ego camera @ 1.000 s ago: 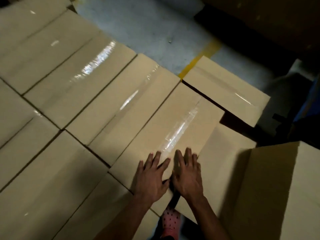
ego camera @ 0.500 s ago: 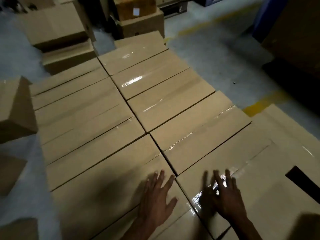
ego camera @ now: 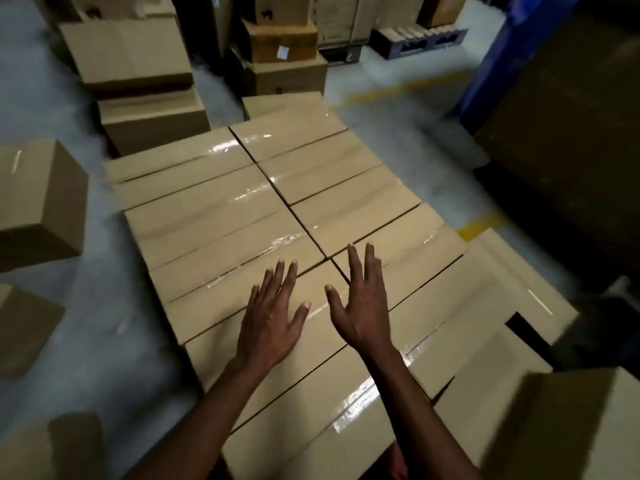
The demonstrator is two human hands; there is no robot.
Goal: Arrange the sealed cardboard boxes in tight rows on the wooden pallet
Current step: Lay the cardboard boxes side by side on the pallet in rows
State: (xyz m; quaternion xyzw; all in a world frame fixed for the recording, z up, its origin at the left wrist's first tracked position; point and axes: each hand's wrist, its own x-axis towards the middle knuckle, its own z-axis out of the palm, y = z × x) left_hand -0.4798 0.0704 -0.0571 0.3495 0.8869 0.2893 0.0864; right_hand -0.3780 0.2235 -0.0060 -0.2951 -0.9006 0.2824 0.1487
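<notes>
Left hand (ego camera: pixel 268 318) flat, fingers spread, on a taped box (ego camera: pixel 242 306). Right hand (ego camera: pixel 360 303) also spread, holding nothing; contact w/ boxes unclear.

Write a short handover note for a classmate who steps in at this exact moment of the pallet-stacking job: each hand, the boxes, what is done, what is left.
Left hand: open, fingers spread, holding nothing, over a near left-column box.
Right hand: open, holding nothing, over the seam between the two columns.
Sealed boxes: two tight columns, taped tops level; the pallet beneath is hidden.
Done: most of this layer looks packed.
Left: a dark gap shows at the right edge, where boxes sit uneven. Loose boxes wait on the floor: one at left, one at near right.
</notes>
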